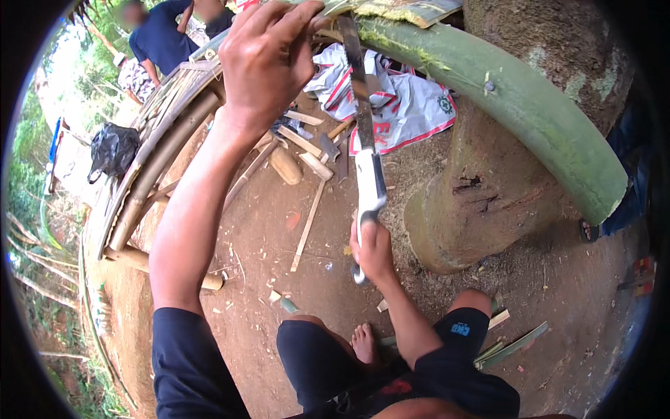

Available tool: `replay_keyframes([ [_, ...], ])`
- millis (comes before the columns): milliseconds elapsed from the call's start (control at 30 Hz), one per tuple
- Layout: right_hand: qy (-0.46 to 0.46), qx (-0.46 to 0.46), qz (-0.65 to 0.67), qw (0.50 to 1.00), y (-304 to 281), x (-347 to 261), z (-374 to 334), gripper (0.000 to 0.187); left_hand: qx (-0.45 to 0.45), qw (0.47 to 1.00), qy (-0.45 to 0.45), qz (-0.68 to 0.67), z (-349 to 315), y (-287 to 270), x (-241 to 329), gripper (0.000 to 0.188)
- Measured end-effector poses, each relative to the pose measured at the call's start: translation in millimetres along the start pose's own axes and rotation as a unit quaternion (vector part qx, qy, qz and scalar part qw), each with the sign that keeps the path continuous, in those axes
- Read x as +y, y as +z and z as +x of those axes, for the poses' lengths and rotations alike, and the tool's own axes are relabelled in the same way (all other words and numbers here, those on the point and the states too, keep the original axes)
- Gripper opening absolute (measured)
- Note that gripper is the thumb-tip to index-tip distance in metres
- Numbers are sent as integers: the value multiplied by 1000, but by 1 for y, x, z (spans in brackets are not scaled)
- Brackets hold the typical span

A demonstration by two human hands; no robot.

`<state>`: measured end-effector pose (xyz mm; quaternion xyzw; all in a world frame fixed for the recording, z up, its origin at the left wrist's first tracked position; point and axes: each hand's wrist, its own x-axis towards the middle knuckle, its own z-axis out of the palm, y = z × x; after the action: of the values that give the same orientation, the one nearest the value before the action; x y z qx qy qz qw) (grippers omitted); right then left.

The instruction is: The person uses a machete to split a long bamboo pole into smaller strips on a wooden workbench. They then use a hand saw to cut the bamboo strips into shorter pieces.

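A thick green bamboo piece [530,115] runs from the top middle down to the right, its surface scraped pale near the top. My left hand [269,59] is closed at its upper left end, where fingers and bamboo meet partly at the picture's edge. My right hand [373,251] grips the white and black handle of a hand saw [363,105]. Its long dark blade points up and away from me, the tip close to the bamboo's scraped edge. The blade's teeth cannot be made out.
A tree trunk [481,188] stands under the bamboo. Beyond the blade lie a white and red sack [412,105], a hammer [329,148] and wood offcuts. A bamboo bench [167,157] with a black bag [114,150] is at left; people [164,35] stand behind. Green strips [513,346] lie near my leg.
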<state>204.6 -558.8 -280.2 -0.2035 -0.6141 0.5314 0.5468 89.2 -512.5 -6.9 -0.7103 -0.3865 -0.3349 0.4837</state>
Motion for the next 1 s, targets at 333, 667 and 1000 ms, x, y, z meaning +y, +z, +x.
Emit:
replay_keyframes([
  [333,86,2,90,992,2,-20,15,48,47,999,11,-1,6,0,-9,19],
  [667,97,-30,160,982,2,-42,84,53,54,996,-57,-42,14,7,4,11],
  [1000,146,-73,178,970,-14,-50,85,50,49,997,-48,-21,-1,9,-13,16],
])
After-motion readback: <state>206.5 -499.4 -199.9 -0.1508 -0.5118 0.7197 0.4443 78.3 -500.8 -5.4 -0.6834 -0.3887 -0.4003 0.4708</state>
